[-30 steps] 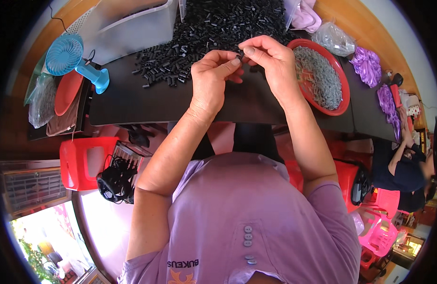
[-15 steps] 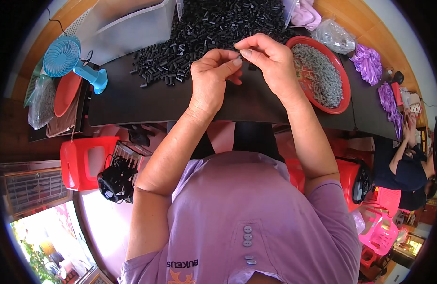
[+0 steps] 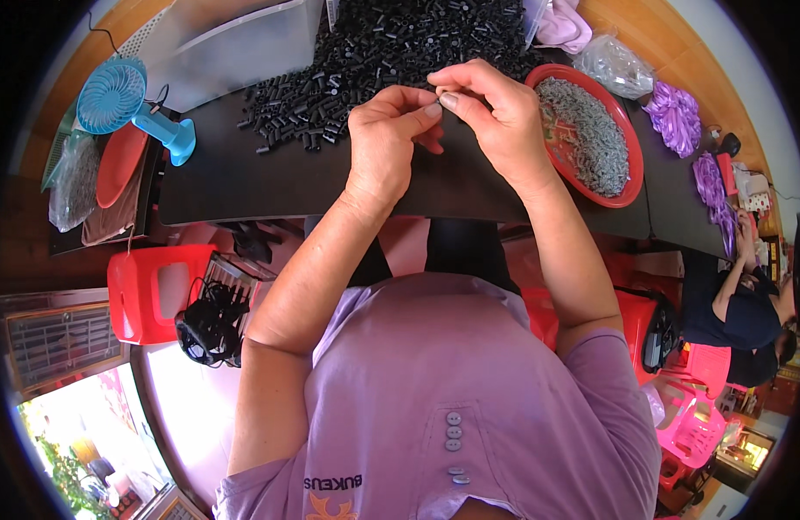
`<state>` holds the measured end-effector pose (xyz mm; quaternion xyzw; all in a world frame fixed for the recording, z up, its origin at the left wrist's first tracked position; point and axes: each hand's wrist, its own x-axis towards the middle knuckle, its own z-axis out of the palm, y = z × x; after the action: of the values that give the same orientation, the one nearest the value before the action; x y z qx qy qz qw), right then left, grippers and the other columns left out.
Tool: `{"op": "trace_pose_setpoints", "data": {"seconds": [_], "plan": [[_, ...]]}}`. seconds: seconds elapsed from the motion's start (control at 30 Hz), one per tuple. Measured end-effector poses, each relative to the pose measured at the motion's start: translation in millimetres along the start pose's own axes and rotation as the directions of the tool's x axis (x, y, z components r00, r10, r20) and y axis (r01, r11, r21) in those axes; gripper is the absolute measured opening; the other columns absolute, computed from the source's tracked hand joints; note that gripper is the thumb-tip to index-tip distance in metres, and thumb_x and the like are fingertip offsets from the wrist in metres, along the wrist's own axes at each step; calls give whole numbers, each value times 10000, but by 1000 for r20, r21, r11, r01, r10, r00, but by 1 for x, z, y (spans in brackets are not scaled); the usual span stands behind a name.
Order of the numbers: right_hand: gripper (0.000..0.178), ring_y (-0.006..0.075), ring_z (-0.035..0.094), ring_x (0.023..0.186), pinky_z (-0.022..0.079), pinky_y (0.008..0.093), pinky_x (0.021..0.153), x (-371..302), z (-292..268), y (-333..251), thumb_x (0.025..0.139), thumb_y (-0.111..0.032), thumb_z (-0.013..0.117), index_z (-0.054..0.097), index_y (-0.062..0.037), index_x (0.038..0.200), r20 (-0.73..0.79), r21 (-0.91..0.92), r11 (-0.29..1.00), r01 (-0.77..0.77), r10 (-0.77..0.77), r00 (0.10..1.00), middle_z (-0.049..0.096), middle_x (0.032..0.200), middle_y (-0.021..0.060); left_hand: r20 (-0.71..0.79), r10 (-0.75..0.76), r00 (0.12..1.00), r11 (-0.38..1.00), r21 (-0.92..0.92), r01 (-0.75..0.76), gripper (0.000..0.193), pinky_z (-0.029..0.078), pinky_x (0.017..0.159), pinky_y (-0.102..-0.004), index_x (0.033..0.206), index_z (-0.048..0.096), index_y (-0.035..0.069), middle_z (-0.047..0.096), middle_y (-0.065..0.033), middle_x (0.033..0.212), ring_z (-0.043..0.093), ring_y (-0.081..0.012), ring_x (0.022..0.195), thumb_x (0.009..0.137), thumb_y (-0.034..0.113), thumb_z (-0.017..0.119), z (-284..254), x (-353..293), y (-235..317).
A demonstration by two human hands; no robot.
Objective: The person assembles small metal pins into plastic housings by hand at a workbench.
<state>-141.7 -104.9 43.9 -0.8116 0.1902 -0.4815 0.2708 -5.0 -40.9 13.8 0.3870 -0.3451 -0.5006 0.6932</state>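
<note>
Over the dark table, my left hand (image 3: 384,130) and my right hand (image 3: 497,111) meet fingertip to fingertip. Thumb and index finger are pinched closed on each hand. Something small and dark shows between the fingertips, mostly covered, so its kind cannot be made out. Just beyond the hands spreads a large heap of short black cylindrical pieces (image 3: 391,43). Beside my right hand stands a red oval tray (image 3: 635,165) holding many small grey metal pieces (image 3: 601,143).
A translucent plastic bin (image 3: 244,52) stands at the far left, near a blue fan (image 3: 114,95). Clear plastic bags (image 3: 612,65) and purple bundles (image 3: 673,120) lie right of the tray. Another person (image 3: 733,303) sits at far right. A red stool (image 3: 144,299) stands at left below the table (image 3: 244,191).
Both hands stay together in nearly the same place, still pinching. The view has shifted very slightly; otherwise little differs.
</note>
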Motion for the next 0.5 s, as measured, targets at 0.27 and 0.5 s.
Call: {"op": "trace_pose_setpoints", "data": {"seconds": [0.27, 0.5], "plan": [[216, 145, 660, 846, 528, 269, 738, -10, 2, -5, 854, 33, 669, 659, -9, 1066, -26, 98, 987, -130, 133, 991, 648, 924, 76, -5, -70, 998, 989, -132, 69, 116, 552, 582, -305, 991, 629, -61, 667, -115, 891, 654, -193, 708, 906, 15, 647, -1, 1, 3], [159, 168, 660, 795, 521, 286, 710, -5, 1, 1, 862, 15, 665, 661, -8, 1019, -59, 5, 997, -71, 71, 996, 664, 896, 85, 19, -79, 997, 992, -97, 81, 120, 536, 624, -340, 1013, 622, -63, 667, -148, 905, 662, -239, 746, 930, 23, 615, -1, 1, 4]]}}
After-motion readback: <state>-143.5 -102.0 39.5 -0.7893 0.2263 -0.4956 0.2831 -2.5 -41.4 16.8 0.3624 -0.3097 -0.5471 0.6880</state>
